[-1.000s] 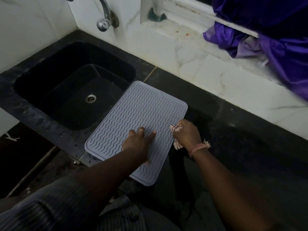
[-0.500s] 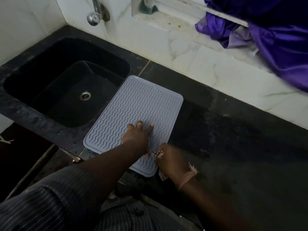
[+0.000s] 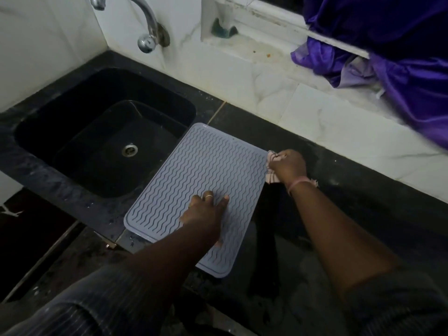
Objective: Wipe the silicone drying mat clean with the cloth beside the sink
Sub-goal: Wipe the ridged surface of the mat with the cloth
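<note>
Left of the fingers, a black sink (image 3: 48,132) is sunk into the dark countertop (image 3: 363,202), a chrome tap (image 3: 148,32) above it. Just beside the sink lies the grey silicone drying mat (image 3: 194,180), flat, its long axis running from the near edge diagonally away toward the wall, tilted slightly left. The left hand (image 3: 203,214) presses on its near half, fingers (image 3: 224,201) straight and slightly spread. At the mat's far right corner, the right hand (image 3: 287,166) grips a bunched pale cloth (image 3: 271,177), fingers curled round it. Purple fabric (image 3: 400,57) hangs beyond.
</note>
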`<state>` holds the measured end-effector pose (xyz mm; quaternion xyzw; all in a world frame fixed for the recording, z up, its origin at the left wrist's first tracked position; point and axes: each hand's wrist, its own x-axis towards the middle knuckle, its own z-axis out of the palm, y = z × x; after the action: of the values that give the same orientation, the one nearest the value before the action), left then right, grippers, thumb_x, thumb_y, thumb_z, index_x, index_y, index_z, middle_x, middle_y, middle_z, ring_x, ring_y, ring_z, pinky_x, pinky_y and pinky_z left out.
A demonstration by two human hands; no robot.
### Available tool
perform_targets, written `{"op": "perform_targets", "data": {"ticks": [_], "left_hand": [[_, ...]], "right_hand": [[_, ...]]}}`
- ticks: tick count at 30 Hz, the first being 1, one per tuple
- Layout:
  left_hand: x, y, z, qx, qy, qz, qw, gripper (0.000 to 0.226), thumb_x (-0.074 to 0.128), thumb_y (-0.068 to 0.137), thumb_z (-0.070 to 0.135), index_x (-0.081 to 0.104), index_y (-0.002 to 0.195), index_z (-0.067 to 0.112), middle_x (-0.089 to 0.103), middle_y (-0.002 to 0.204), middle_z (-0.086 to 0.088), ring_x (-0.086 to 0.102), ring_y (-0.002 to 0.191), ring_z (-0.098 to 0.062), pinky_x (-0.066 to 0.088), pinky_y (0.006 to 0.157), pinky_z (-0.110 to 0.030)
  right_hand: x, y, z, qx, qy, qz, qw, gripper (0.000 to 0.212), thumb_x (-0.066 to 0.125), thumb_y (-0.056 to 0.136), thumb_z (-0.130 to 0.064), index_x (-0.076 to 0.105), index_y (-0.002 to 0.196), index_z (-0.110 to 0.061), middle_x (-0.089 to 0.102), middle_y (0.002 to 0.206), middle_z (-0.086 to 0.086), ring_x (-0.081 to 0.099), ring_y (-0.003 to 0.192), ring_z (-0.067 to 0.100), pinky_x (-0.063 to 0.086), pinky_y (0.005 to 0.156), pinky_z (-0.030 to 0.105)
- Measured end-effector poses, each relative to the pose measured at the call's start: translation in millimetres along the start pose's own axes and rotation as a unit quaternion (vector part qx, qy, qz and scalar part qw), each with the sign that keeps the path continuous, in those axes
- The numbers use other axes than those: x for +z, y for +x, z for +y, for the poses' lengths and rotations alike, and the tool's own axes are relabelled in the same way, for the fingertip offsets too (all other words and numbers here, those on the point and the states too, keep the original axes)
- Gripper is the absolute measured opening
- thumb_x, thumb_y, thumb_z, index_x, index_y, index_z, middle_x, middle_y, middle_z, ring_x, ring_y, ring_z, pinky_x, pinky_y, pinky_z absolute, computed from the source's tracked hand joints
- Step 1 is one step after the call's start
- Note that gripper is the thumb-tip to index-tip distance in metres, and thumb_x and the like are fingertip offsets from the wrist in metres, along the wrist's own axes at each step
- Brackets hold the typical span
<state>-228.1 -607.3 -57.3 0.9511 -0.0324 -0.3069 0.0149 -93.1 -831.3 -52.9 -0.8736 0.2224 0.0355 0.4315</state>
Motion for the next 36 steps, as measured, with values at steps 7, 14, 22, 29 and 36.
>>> {"op": "perform_targets", "data": {"ticks": [7,14,22,29,36], "left_hand": [[0.7,1.3,-2.6,0.004,-0.004,-0.001,1.0,0.132,0.088,0.069,0.047,-0.01,0.157,0.045,-0.003,0.163,-0.009,0.015,0.146,-0.042,0.049,0.099,-0.062],[-0.4,2.2,-1.4,0.002,0.004,-0.007,1.0,0.132,0.088,0.068,0.049,-0.01,0.157,0.045,-0.002,0.163,-0.01,0.017,0.145,-0.042,0.051,0.097,-0.061],[-4.0,0.6,0.5,-0.001,0.018,-0.016,1.0,0.133,0.088,0.07,0.049,-0.011,0.158,0.044,-0.003,0.163,-0.009,0.015,0.145,-0.041,0.05,0.099,-0.061],[-0.3,3.7,-0.4,0.002,0.025,-0.007,1.0,0.132,0.088,0.069,0.052,-0.01,0.158,0.044,-0.001,0.163,-0.009,0.015,0.145,-0.04,0.049,0.1,-0.06],[7.4,9.1,-1.6,0.003,0.05,0.01,0.999,0.131,0.084,0.073,0.055,-0.013,0.158,0.041,-0.004,0.165,-0.014,0.014,0.147,-0.045,0.048,0.104,-0.059]], "right_hand": [[9.7,43.1,1.5,-0.004,-0.033,0.022,0.999,0.032,0.075,0.087,-0.04,0.069,0.096,-0.01,0.073,0.097,0.013,0.07,0.091,0.03,0.06,0.087,0.044],[13.2,21.9,2.8,-0.061,-0.166,-0.027,0.984,0.023,0.076,0.082,-0.017,0.07,0.103,-0.01,0.071,0.106,0.013,0.068,0.098,0.032,0.057,0.083,0.036],[28.8,-62.6,14.5,-0.19,-0.288,-0.086,0.935,0.005,0.063,0.088,-0.008,0.059,0.089,-0.01,0.067,0.09,0.008,0.066,0.081,0.029,0.055,0.066,0.036],[36.0,-143.7,27.7,-0.22,-0.288,-0.121,0.924,0.008,0.061,0.093,-0.022,0.054,0.089,-0.02,0.065,0.089,0.003,0.066,0.076,0.023,0.053,0.062,0.033],[47.5,-220.4,48.1,-0.247,-0.33,-0.221,0.884,0.026,0.057,0.095,-0.016,0.058,0.121,-0.019,0.067,0.113,0.009,0.069,0.098,0.029,0.056,0.081,0.038]]}}
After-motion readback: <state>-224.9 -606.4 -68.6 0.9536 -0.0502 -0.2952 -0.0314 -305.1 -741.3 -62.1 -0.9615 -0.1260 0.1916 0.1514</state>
